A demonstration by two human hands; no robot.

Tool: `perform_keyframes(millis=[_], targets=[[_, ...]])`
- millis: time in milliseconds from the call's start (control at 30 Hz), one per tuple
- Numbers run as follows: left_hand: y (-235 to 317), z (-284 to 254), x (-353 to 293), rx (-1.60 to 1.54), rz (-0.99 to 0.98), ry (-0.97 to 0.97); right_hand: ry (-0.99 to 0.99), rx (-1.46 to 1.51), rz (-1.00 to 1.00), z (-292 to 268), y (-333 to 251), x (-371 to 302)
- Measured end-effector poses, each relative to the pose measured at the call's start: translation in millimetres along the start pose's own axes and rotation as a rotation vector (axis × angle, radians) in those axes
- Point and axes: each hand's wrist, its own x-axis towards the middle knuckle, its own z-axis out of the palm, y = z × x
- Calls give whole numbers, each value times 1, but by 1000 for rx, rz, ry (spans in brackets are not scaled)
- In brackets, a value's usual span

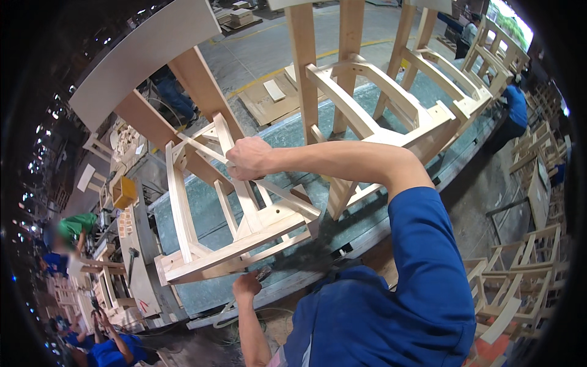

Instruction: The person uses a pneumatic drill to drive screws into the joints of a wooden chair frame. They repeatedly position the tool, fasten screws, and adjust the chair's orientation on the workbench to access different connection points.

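Chair frame [235,246] on worktop [299,264], near left end, front close to near edge. Left hand [246,285]: fingers clamped on metallic tool [263,273]. Right hand [247,158]: fingers curled together at inner rail [246,205]; cannot tell whether rail is gripped. Backrest panel [147,58] and rail in place; seat opening uncovered. Judged: frame mostly assembled, joint fastening possibly incomplete, seat not fitted.

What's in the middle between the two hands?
Part of the wooden chair: in the head view, a slat and the near rail lie between the right hand and the left hand.
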Motion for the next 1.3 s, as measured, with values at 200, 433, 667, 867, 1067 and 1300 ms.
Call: perform_keyframes(millis=[200,433,667,867,1067,1300], targets=[[5,4,-2,34,38,13,22,58,6,-1,1,-6],[18,4,-3,11,30,10,46,46,23,-4,3,-12],[7,17,-17,-56,52,54,-44,17,49,-15,-22,-16],[1,38,-26,-128,8,143,-91,897,207,-12,-56,-34],[9,37,-30,-225,-34,128,-205,1456,340,2,-75,-46],[0,48,-47,-281,11,116,-196,634,-44,-89,-78,-71]])
